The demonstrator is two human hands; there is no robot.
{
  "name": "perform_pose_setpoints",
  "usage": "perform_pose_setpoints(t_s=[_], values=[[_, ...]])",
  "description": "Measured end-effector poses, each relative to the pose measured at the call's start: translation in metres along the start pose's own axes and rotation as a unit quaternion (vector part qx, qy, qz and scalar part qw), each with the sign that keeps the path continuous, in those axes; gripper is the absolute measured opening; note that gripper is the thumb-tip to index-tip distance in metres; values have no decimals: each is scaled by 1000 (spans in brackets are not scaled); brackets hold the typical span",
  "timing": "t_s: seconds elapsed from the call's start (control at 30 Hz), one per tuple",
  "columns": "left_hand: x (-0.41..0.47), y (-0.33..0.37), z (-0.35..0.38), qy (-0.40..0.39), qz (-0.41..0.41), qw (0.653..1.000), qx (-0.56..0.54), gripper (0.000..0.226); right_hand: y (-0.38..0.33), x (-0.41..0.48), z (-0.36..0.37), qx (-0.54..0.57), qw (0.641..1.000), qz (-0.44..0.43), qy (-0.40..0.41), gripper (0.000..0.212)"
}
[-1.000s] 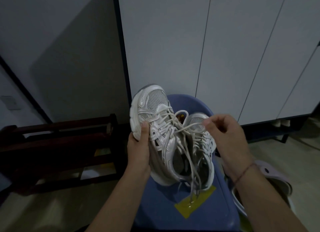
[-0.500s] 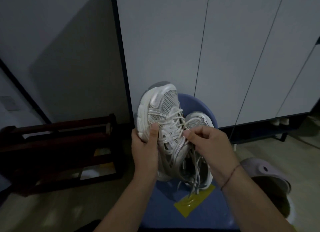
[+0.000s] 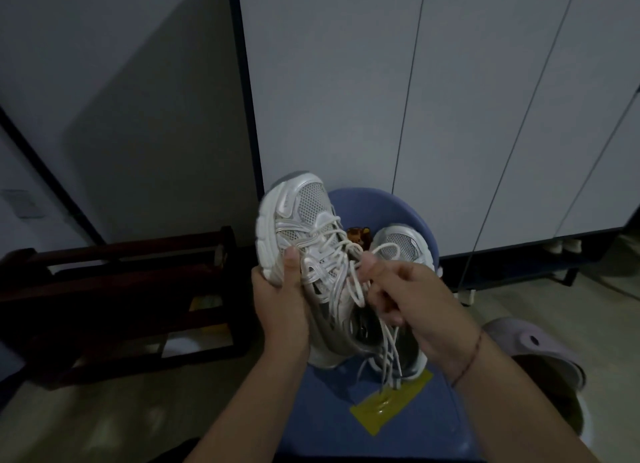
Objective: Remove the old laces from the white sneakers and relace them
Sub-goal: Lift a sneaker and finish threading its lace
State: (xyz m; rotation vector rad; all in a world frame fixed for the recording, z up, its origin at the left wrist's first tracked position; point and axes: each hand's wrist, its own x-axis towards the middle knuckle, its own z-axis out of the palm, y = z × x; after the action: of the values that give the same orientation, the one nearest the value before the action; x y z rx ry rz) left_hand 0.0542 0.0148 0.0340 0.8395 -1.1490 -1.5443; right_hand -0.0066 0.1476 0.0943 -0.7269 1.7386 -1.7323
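Note:
My left hand (image 3: 282, 308) grips a white sneaker (image 3: 301, 227) by its sole edge, toe pointing up, thumb pressed on the upper. The sneaker's white lace (image 3: 341, 272) is loosened, and its ends dangle down past the heel. My right hand (image 3: 403, 303) pinches a loop of that lace just right of the tongue. A second white sneaker (image 3: 401, 242) stands behind my right hand on the blue chair seat (image 3: 332, 424), mostly hidden by the hand.
A yellow patch (image 3: 389, 405) is stuck on the chair seat. A dark wooden rack (image 3: 114, 289) stands at the left. White cabinet doors (image 3: 450, 99) fill the back. A pale clog (image 3: 533, 345) lies on the floor at the right.
The held sneaker rose and tilted more upright. My right hand moved left, from holding the lace out at the right to pinching it close to the tongue.

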Motion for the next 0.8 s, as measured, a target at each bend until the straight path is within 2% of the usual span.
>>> perform_pose_setpoints(t_s=[0.07,0.13,0.2,0.3,0.47,0.53,0.7,0.8], values=[[-5,2,1,-21,7,1000,3,29,1,1,-1,16,999,24,40,52],[-8,2,2,-42,15,999,13,19,2,1,-2,17,997,32,65,39],[-11,2,3,-53,27,998,22,15,4,1,-4,1,996,34,81,35],[-14,4,3,-60,45,997,25,15,8,0,-3,-17,996,27,78,34],[-12,1,4,-39,42,998,23,31,8,0,0,-18,993,-59,96,21],[-7,-1,2,-17,33,999,23,35,3,-2,-2,-9,992,-91,86,19],[3,-4,0,-2,-22,1000,-3,46,-4,-9,1,26,994,-107,-20,16],[5,-3,1,-22,-63,997,-25,53,-4,-5,-3,5,997,-80,-9,23]])
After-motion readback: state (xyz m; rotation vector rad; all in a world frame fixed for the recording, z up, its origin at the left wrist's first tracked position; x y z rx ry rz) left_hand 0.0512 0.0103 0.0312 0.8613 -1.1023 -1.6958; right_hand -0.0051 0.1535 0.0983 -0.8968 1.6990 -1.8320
